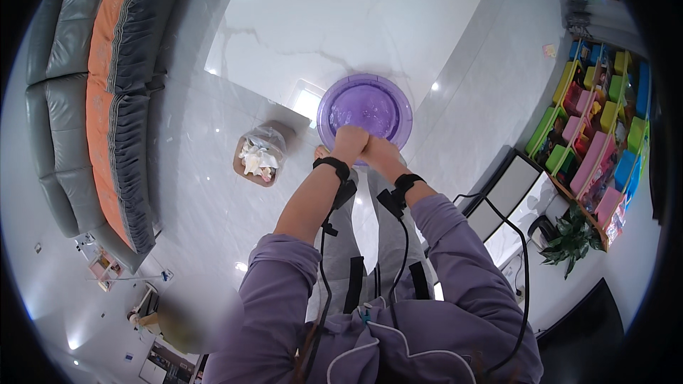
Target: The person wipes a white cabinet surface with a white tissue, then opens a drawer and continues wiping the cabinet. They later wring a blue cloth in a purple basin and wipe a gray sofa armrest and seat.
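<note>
A round purple plastic basin (403, 93) rests on the glossy tiled floor in front of me. Clear liquid that looks like water (368, 109) shimmers inside it. Over the basin's near side, my left hand (351, 140) and my right hand (381, 148) are drawn together, touching or almost touching. Both hands look curled with their backs towards me, so their fingers are hidden. Whether anything is held between them cannot be seen. Each wrist carries a black strap with a small device and a cable.
Left of the basin stands a waste bin (238, 162) lined with a clear bag and holding crumpled white tissue. Farther left is a grey leather sofa (66, 133). A rack of colourful storage bins (587, 117), a low cabinet (507, 192) and a leafy plant (573, 240) line the right.
</note>
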{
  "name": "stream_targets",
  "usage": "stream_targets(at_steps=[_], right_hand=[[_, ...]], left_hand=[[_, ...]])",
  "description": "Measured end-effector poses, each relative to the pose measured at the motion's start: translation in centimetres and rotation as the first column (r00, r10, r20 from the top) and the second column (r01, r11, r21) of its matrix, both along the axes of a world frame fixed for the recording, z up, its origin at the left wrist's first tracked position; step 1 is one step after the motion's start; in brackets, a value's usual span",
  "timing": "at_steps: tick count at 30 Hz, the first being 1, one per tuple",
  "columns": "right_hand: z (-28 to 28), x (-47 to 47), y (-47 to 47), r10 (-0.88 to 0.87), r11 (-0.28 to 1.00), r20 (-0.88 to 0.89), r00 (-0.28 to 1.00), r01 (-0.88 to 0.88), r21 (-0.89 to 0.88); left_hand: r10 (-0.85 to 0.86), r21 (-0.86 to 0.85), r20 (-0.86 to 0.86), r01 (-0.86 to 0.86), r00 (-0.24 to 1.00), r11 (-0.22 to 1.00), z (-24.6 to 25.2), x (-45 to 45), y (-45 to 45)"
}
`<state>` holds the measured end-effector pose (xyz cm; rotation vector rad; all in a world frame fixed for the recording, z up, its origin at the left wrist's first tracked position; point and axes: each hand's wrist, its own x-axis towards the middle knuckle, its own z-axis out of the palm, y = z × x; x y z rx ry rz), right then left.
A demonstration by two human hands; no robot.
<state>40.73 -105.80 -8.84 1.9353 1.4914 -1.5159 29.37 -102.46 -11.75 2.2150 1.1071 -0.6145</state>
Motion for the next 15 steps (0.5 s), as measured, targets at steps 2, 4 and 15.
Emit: stream_targets(at_steps=[2, 4, 15], right_hand=[[-0.2, 0.4, -0.2, -0.030, 0.999, -0.052, 0.998, 0.031, 0.011], [-0.4, 1.0, -0.4, -0.043, 0.999, -0.148, 0.988, 0.047, 0.023], [3.7, 4.8, -0.8, -0.710, 0.640, -0.571, 0.413, 0.040, -0.767]], left_hand=[[-0.022, -0.033, 0.024, 0.023, 0.999, 0.999, 0.5, -0.1, 0.1], [0.051, -0.106, 0.041, -0.046, 0.998, 0.993, 1.3, -0.5, -0.1], [0.329, -0.295, 0.616, -0.178, 0.716, 0.939, 11.6, -5.9, -2.2]])
